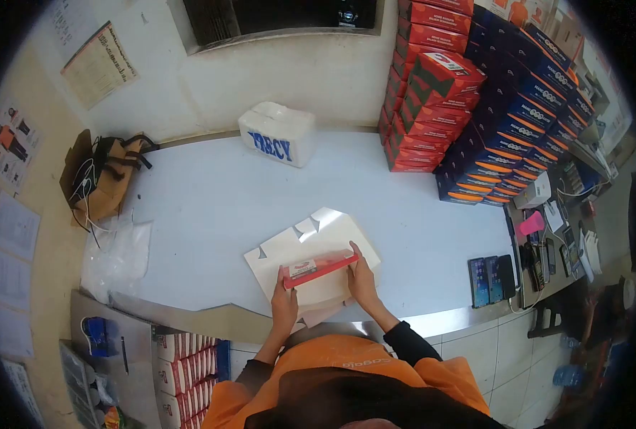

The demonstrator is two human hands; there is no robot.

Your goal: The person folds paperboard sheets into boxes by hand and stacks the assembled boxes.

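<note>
Between my two hands is a flat red packet with a pale label, tilted slightly up to the right. My left hand grips its left end, and my right hand grips the right end. Under it on the table lies an unfolded cream cardboard sheet with cut notches along its far edge. What the packet contains cannot be made out.
A white wrapped bundle stands at the back. Stacked red boxes and dark blue boxes rise at the back right. Several phones lie right; a cardboard box with cables and clear plastic bags lie left.
</note>
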